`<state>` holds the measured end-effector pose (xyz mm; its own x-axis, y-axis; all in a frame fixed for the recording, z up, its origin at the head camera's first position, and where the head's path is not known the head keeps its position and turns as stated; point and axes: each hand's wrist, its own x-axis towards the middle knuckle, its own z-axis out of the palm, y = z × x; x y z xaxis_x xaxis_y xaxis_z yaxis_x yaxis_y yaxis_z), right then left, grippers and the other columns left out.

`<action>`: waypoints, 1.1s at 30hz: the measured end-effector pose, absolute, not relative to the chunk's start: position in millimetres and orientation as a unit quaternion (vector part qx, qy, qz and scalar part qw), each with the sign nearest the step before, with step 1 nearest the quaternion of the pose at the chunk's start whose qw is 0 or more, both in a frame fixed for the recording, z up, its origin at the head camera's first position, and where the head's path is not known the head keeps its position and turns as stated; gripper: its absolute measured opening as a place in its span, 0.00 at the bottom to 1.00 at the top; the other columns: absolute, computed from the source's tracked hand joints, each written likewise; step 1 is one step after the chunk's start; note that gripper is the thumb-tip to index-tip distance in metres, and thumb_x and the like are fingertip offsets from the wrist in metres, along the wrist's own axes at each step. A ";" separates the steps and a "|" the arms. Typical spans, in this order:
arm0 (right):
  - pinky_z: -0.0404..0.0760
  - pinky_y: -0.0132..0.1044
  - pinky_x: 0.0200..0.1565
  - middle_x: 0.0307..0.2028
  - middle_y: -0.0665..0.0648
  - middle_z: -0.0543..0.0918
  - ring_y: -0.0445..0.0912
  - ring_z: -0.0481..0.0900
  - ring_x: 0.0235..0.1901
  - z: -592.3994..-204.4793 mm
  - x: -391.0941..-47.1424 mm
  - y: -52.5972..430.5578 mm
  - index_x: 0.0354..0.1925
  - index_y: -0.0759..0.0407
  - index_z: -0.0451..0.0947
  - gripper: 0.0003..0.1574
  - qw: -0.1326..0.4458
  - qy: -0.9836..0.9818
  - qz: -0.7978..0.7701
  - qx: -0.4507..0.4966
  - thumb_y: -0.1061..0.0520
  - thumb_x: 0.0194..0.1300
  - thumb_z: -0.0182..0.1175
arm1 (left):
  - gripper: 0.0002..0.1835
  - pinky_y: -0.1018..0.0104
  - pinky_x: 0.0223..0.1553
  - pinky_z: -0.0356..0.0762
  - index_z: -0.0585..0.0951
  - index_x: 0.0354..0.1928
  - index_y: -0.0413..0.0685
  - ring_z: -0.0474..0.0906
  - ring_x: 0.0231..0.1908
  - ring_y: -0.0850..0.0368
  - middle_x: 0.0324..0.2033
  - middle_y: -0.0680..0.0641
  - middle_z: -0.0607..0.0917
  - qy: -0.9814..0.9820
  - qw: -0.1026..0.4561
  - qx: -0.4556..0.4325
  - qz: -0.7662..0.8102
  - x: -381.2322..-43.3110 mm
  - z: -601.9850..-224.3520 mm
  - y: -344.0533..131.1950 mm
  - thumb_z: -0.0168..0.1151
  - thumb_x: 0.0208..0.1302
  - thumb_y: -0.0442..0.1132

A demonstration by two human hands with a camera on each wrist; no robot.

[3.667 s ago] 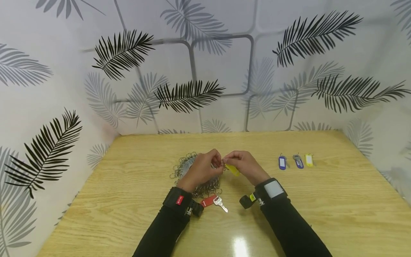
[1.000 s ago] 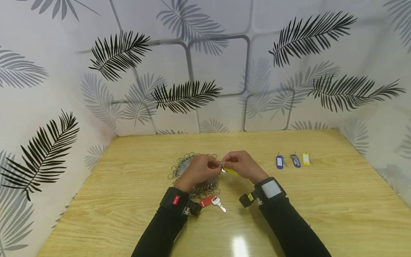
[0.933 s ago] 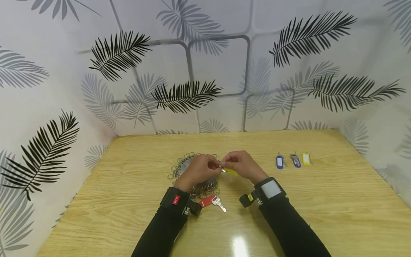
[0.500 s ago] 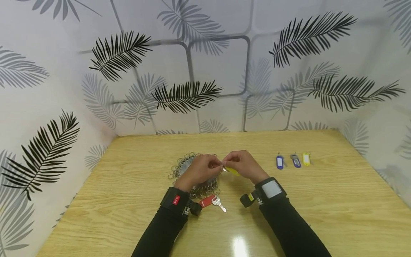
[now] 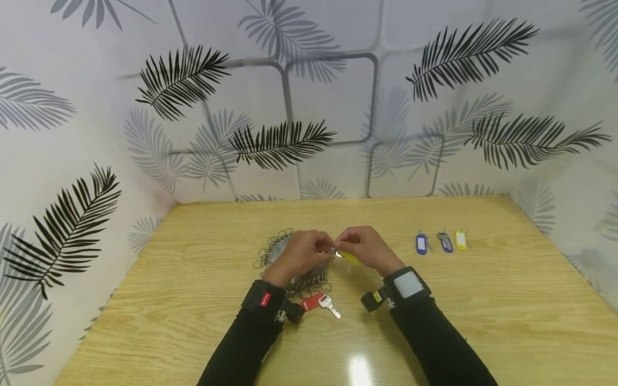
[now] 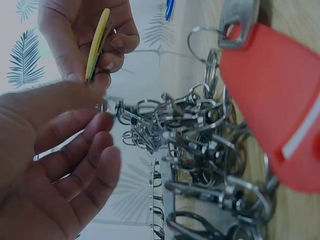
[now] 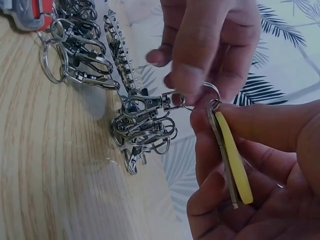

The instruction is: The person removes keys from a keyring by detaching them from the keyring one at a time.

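Note:
Over the right side of a rack of metal swivel clasps (image 5: 277, 249), both hands meet. My left hand (image 5: 300, 253) pinches a small metal split ring (image 7: 212, 90) between thumb and finger; its other fingers are loosely bent in the left wrist view. My right hand (image 5: 369, 247) pinches a yellow key tag (image 7: 234, 157) with a silver key (image 7: 223, 150) lying flat along it. Key and tag meet at the ring in the right wrist view. In the head view, the yellow tag is partly hidden by the right fingers.
A red key tag (image 5: 311, 302) with a silver key (image 5: 329, 305) lies in front of the clasps. At the right lie two blue key tags (image 5: 421, 244) and a yellow tag (image 5: 461, 239), with keys. A patterned wall (image 5: 338, 171) stands behind the wooden table (image 5: 203, 268).
The yellow tag lies flatter and shows less than several seconds ago. Fingertips have shifted slightly at the ring, and some metal shows between them. The things on the table keep their places.

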<state>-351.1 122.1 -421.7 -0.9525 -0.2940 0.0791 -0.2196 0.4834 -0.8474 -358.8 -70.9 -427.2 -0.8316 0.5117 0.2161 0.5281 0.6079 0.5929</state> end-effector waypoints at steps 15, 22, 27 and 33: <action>0.74 0.43 0.45 0.39 0.53 0.84 0.48 0.78 0.43 -419.6 -348.7 123.3 0.37 0.57 0.84 0.07 0.055 0.852 -0.494 -0.163 0.56 0.66 0.62 | 0.08 0.70 0.35 0.76 0.85 0.41 0.47 0.78 0.32 0.63 0.30 0.54 0.83 -0.897 0.004 -0.291 -0.332 -359.1 -427.9 -71.6 0.69 0.59 0.37; 0.73 0.43 0.45 0.37 0.51 0.84 0.48 0.77 0.42 -423.0 -352.2 124.6 0.36 0.54 0.84 0.06 0.050 0.857 -0.487 -0.161 0.54 0.66 0.63 | 0.08 0.68 0.37 0.77 0.84 0.42 0.48 0.79 0.33 0.62 0.32 0.53 0.84 -0.894 -0.005 -0.290 -0.341 -358.0 -427.4 -71.3 0.66 0.63 0.41; 0.74 0.44 0.48 0.41 0.51 0.84 0.48 0.79 0.46 -425.4 -355.1 126.6 0.38 0.53 0.85 0.06 0.077 0.842 -0.500 -0.186 0.54 0.66 0.63 | 0.08 0.68 0.37 0.77 0.83 0.42 0.48 0.79 0.33 0.62 0.32 0.54 0.83 -0.886 -0.025 -0.276 -0.372 -359.1 -428.5 -72.7 0.67 0.62 0.39; 0.75 0.41 0.45 0.41 0.52 0.85 0.47 0.79 0.43 -426.0 -356.8 127.6 0.38 0.55 0.85 0.06 0.080 0.836 -0.504 -0.200 0.55 0.66 0.63 | 0.08 0.69 0.35 0.77 0.81 0.38 0.46 0.78 0.32 0.61 0.30 0.53 0.82 -0.877 -0.030 -0.280 -0.389 -359.4 -427.6 -73.7 0.70 0.58 0.36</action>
<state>-356.8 127.6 -426.0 -0.9072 -0.4154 0.0669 -0.2531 0.4117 -0.8754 -359.4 -73.7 -427.6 -0.8414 0.5143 0.1658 0.4682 0.5406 0.6990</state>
